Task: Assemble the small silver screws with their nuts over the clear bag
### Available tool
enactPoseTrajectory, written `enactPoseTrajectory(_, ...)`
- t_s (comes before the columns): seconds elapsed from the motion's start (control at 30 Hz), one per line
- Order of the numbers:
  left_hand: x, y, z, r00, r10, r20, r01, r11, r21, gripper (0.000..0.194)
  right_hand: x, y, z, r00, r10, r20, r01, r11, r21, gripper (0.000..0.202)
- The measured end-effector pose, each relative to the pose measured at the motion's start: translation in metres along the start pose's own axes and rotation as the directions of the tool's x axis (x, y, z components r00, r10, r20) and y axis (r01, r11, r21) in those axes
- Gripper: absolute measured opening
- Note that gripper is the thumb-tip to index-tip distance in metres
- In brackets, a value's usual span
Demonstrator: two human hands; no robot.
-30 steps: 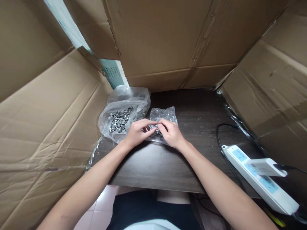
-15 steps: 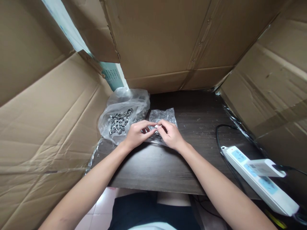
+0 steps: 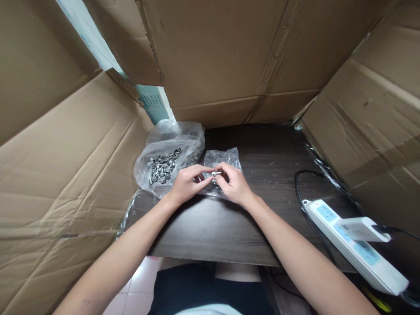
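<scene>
A small silver bolt (image 3: 216, 173) lies sideways between my fingertips, its threaded end toward the right. My left hand (image 3: 188, 183) pinches its head end between thumb and index finger. My right hand (image 3: 234, 186) is right beside it, thumb and index finger parted around the shank. Whether a right fingertip still touches the bolt is hard to see. Beneath both hands a clear plastic bag (image 3: 226, 156) lies flat with small metal parts in it, partly hidden by my fingers. Left of it, an open plastic bag (image 3: 143, 168) contains many loose silver bolts (image 3: 163, 167).
Cardboard walls (image 3: 226, 52) enclose the dark wooden table (image 3: 213, 227) at the left, back and right. On the right lies a white power strip (image 3: 357, 249) with a white adapter (image 3: 362, 229) plugged in. A black cable (image 3: 297, 188) loops beside it.
My right thumb and index finger have parted, so the bolt's shank now shows between them. My left hand has kept its pinch in the same place.
</scene>
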State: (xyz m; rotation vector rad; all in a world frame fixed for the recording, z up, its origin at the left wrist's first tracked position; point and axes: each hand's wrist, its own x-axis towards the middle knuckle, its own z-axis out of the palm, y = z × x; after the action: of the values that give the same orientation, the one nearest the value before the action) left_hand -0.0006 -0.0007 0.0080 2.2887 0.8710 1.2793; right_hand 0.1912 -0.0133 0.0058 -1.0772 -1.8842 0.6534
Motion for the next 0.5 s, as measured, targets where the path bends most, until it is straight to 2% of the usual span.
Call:
enactPoseTrajectory(0.17,0.0002,0.0,0.0003,1.0,0.0,-0.014,0.0,1.0,0.002,0.018,-0.0001,-0.0018,-0.0017,1.0,0.001,0.001,-0.001,1.0,0.006,0.006)
enactPoseTrajectory(0.33,-0.0002,-0.0006,0.0009,1.0,0.009,-0.011,-0.008,1.0,0.01,0.016,0.0014,-0.0018,-0.0005,1.0,0.003,0.019,-0.002,1.0,-0.015,0.025)
enactPoseTrajectory(0.4,-0.0005,-0.0008,0.0011,1.0,0.009,-0.009,-0.009,1.0,0.007,0.016,0.0012,-0.0016,-0.0003,1.0,-0.001,0.017,0.001,1.0,-0.018,0.021)
enactPoseTrajectory(0.5,-0.0008,-0.001,0.0012,1.0,0.002,-0.004,-0.002,1.0,0.003,0.017,0.0003,-0.002,-0.0013,1.0,0.004,0.008,-0.004,1.0,-0.006,0.005)
